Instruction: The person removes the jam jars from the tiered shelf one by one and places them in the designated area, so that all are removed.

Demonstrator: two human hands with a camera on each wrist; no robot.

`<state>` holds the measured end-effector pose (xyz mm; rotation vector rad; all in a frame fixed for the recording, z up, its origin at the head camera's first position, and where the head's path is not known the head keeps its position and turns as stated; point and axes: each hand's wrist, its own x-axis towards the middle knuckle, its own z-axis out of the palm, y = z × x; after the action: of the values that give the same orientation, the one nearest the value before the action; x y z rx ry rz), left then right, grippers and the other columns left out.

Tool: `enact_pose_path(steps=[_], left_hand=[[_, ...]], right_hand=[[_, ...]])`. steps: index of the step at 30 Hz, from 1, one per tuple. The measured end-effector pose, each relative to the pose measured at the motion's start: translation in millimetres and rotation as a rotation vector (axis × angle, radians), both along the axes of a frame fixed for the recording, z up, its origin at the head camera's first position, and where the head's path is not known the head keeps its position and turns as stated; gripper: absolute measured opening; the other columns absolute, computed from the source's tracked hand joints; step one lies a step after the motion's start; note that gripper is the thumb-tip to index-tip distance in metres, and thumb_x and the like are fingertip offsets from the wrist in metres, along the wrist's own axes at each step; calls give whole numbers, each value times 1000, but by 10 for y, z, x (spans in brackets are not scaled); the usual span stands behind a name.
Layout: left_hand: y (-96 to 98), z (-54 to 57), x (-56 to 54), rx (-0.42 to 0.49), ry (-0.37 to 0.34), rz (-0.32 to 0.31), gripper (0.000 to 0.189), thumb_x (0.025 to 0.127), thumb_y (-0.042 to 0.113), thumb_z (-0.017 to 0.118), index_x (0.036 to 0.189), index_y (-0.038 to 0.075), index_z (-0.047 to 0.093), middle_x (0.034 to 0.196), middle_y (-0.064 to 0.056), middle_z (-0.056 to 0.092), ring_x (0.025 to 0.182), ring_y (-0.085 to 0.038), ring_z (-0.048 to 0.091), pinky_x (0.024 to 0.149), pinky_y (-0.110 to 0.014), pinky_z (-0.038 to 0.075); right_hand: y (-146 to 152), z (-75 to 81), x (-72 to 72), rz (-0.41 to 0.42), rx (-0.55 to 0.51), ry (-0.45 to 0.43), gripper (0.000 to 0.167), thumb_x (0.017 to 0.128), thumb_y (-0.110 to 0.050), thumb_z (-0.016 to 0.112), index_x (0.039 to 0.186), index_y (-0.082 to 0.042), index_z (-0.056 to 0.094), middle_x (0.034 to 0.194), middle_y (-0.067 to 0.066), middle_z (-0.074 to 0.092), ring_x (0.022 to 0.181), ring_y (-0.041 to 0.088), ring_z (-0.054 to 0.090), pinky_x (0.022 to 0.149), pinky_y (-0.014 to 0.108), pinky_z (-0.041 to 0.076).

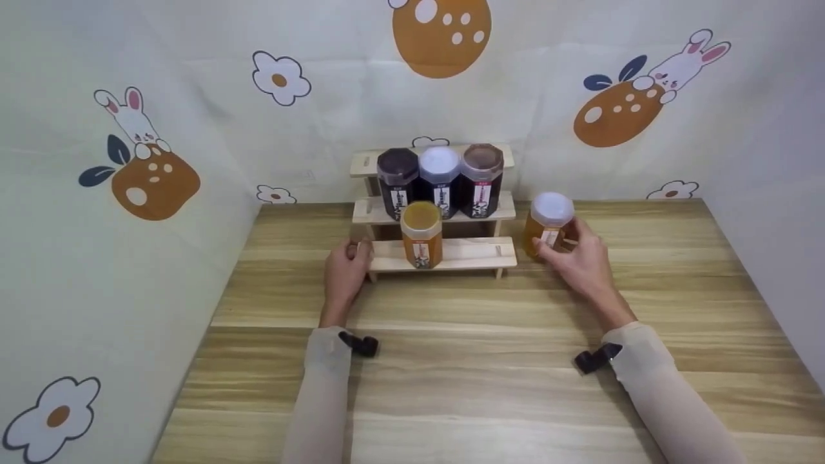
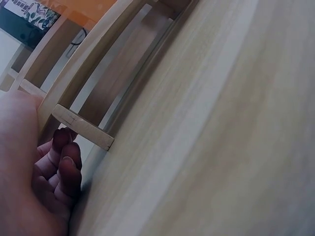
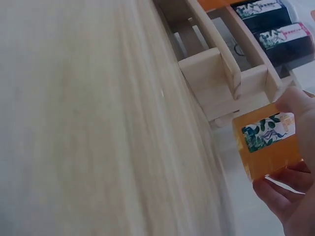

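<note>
A three-tier wooden rack stands near the back wall. My left hand grips the left end of its lowest tier; in the left wrist view the fingers curl beside the rack's leg. My right hand holds an amber jar with a whitish lid, right of the rack. The right wrist view shows that jar's base raised off the table. Another amber jar sits on the lowest tier. On the middle tier, a dark jar, a white-topped dark jar and a brown-topped jar stand in a row.
The rack and jars stand on a wood-grain table. Behind and at both sides hang pale sheets printed with rabbits, fruit and flowers. A black strap is on the left wrist and another black strap on the right.
</note>
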<state>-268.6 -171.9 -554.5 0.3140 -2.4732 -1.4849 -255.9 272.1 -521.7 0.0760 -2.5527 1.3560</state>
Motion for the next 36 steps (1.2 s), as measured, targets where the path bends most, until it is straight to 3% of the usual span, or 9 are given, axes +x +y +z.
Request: enact_pose_path(steps=[6, 11, 21, 26, 32, 36], left_hand=[[-10, -14, -13, 8, -2, 1, 32, 104, 49, 63, 98, 18, 68, 74, 5, 64, 66, -15, 60, 64, -32, 43], [-6, -13, -18, 22, -3, -12, 34, 104, 48, 62, 105, 15, 72, 77, 3, 70, 67, -14, 65, 67, -30, 47], [-7, -6, -21, 16, -20, 7, 36, 105, 46, 62, 111, 13, 73, 92, -4, 76, 82, -20, 68, 73, -34, 50], [-6, 18, -31, 19, -4, 2, 36, 104, 43, 63, 110, 10, 74, 98, -7, 77, 86, -20, 68, 79, -34, 51], [-21, 37, -35, 122, 17, -58, 27, 106, 34, 64, 110, 8, 72, 81, -1, 71, 66, -13, 64, 62, -28, 51], [-21, 51, -17, 194, 0, -75, 26, 106, 34, 64, 112, 10, 71, 81, 2, 68, 66, -10, 62, 60, -27, 51]], right_hand=[[51, -62, -217, 1, 34, -2, 71, 90, -29, 89, 141, 8, 56, 134, 32, 70, 124, 44, 69, 106, 56, 56], [57, -11, -386, -5, -12, -59, 71, 92, -27, 86, 142, 9, 52, 138, 32, 68, 127, 41, 67, 108, 54, 55], [0, 24, -669, -31, -27, -137, 79, 94, -36, 84, 148, 7, 45, 143, 29, 60, 133, 40, 59, 113, 53, 50], [-14, 33, -726, -21, -56, -155, 82, 96, -33, 81, 154, 7, 39, 152, 30, 55, 142, 42, 56, 119, 53, 46], [-8, 18, -776, 24, -90, -179, 82, 98, -27, 77, 159, 6, 33, 162, 31, 47, 150, 44, 50, 124, 53, 42], [-11, -1, -779, 23, -93, -165, 80, 99, -25, 76, 159, 6, 34, 161, 31, 48, 150, 44, 51, 124, 53, 42]])
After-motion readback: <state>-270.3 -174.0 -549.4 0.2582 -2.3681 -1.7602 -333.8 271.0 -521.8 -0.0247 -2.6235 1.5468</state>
